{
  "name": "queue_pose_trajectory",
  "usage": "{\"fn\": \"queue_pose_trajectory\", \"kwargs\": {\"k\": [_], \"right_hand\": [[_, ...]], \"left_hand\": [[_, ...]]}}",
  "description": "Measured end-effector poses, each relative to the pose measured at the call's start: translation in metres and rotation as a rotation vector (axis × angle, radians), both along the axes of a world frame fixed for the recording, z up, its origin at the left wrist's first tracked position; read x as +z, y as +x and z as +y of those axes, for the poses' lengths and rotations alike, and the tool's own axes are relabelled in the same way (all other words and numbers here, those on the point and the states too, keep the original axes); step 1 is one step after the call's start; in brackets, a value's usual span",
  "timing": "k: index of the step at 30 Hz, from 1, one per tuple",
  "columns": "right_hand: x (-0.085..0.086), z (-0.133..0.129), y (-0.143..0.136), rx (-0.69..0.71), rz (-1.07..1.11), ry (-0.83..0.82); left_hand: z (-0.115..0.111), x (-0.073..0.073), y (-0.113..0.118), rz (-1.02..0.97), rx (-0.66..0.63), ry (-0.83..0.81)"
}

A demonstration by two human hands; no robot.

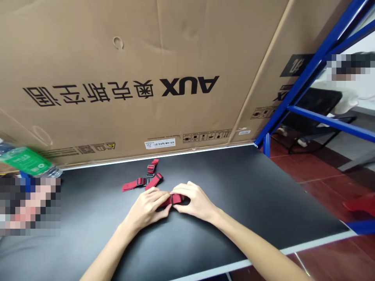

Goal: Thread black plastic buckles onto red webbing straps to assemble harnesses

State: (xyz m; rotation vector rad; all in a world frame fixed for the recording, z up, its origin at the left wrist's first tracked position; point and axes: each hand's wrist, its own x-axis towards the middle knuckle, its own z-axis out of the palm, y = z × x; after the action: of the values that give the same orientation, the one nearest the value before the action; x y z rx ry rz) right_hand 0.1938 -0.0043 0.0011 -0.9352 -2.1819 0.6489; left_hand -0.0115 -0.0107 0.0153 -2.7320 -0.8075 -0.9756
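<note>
Over the dark tabletop (234,183), my left hand (148,205) and my right hand (195,201) meet on one short red strap (176,199). The strap carries a black buckle (172,200), which sits between the fingertips of both hands. My left thumb and fingers pinch the strap's left side; the right ones close round the buckle and the right part. Just beyond my left hand lie more red straps (131,185) with black slide buckles (151,169), bunched together on the table. My palms hide part of the held strap.
A large cardboard box (117,117) stands along the table's back edge. A clear bottle with a green label (27,162) is tilted at the left, by a blurred-out area. A blue metal frame (310,74) rises at the right, with a chair (319,103) and a person beyond.
</note>
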Motion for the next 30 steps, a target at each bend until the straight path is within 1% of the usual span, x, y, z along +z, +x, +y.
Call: {"fn": "queue_pose_trajectory", "kwargs": {"k": [3,8,12,16,20,24,26,30], "right_hand": [[0.001,0.001,-0.001,0.011,0.015,0.011],[0.0,0.001,-0.004,0.031,0.049,-0.005],[0.003,0.001,-0.006,0.064,0.115,-0.079],[0.004,0.001,-0.008,0.081,0.159,-0.097],[-0.001,0.001,-0.007,0.035,0.205,-0.137],[-0.005,0.001,-0.003,0.039,0.209,-0.104],[-0.004,0.0,-0.001,0.053,0.21,-0.096],[-0.001,-0.002,0.003,0.059,0.218,-0.082]], "left_hand": [[0.0,0.001,0.0,0.038,0.003,-0.027],[-0.002,0.005,-0.004,0.032,0.013,-0.182],[-0.003,0.009,-0.004,0.027,0.019,-0.174],[-0.006,0.008,-0.003,0.01,0.033,-0.149],[-0.01,0.006,-0.002,-0.019,0.061,-0.115],[-0.014,0.005,0.0,-0.038,0.089,-0.087],[-0.016,0.005,0.002,-0.032,0.089,-0.1],[-0.017,0.002,0.004,-0.047,0.109,-0.181]]}}
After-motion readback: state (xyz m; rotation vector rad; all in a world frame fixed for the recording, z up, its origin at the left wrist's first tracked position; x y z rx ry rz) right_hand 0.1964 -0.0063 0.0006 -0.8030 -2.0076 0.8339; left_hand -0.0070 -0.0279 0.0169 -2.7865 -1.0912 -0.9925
